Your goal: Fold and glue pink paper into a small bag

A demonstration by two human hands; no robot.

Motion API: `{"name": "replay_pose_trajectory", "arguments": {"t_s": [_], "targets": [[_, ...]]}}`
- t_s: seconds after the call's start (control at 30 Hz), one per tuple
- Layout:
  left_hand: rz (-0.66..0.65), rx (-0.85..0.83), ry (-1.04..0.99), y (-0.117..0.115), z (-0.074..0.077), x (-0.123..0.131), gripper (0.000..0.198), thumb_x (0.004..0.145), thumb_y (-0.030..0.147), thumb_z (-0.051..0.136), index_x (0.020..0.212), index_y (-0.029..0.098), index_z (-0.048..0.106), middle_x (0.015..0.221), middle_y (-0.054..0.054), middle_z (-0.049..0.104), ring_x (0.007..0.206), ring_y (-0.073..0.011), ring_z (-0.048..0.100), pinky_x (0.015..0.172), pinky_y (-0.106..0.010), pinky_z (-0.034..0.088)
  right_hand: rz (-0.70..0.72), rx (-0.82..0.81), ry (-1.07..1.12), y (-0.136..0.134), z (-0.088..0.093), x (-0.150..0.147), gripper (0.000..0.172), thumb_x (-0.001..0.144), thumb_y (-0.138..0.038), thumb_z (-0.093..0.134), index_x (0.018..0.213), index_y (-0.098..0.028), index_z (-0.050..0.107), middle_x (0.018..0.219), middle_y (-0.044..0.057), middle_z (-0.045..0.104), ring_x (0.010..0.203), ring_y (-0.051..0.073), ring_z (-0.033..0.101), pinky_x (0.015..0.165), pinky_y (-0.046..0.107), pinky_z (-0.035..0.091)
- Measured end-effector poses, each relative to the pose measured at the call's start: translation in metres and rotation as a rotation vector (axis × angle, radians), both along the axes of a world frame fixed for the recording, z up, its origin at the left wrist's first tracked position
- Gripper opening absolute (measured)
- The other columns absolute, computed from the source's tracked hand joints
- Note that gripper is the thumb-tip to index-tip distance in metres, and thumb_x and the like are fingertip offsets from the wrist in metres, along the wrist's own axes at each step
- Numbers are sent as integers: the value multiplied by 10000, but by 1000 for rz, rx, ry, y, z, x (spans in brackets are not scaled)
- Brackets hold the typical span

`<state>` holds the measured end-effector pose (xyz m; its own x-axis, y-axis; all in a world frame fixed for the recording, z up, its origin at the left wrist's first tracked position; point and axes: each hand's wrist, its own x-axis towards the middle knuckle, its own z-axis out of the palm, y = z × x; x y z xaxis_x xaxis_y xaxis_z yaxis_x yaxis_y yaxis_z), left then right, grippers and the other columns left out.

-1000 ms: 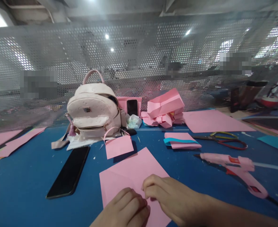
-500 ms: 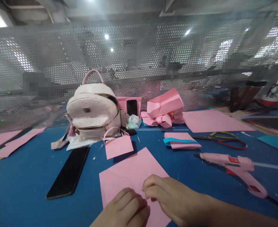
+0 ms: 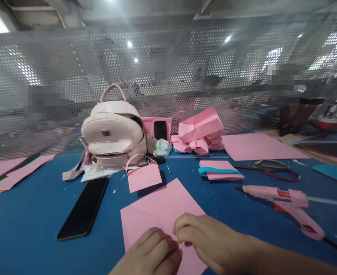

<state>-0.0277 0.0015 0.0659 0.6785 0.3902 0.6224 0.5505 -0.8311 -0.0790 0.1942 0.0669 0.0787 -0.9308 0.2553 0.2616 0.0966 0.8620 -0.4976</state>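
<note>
One pink paper sheet (image 3: 165, 204) lies angled, plain and faintly creased.

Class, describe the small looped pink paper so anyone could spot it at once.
Find the white backpack on the blue table. Just in front, beyond the large pink sheet, sits a small pink paper piece. Unlike the sheet, it has a thin pink strip arching up like a handle.

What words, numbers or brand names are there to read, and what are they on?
None that I can read.
Backpack's metal plate: too small to read.
Glue gun's red switch: any mark is too small.
Big black smartphone: dark screen, no text.
Pink sheet under the hands: no writing shows.
</note>
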Motion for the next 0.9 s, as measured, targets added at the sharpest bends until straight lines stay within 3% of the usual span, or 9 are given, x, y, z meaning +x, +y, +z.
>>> {"name": "replay_pose_trajectory", "arguments": {"t_s": [0.3,0.9], "targets": [[6,-18,28,-1,-1,-1,215,1007,117,455,1010,98,670,834,-58,701,743,-171,663,734,-320,601,-20,-25,76,2,-3,2,345,789,-50,372,1083,-184,491,1053,93,579,955,212,555,781,326,487],[3,-17,24,0,-2,-1,213,1008,124,458,1011,99,669,828,-55,694,755,-172,659,744,-323,603,-35,-52,4,1,-3,2,334,800,-54,384,1087,-191,486,1073,87,570,948,205,544,782,320,469]]}}
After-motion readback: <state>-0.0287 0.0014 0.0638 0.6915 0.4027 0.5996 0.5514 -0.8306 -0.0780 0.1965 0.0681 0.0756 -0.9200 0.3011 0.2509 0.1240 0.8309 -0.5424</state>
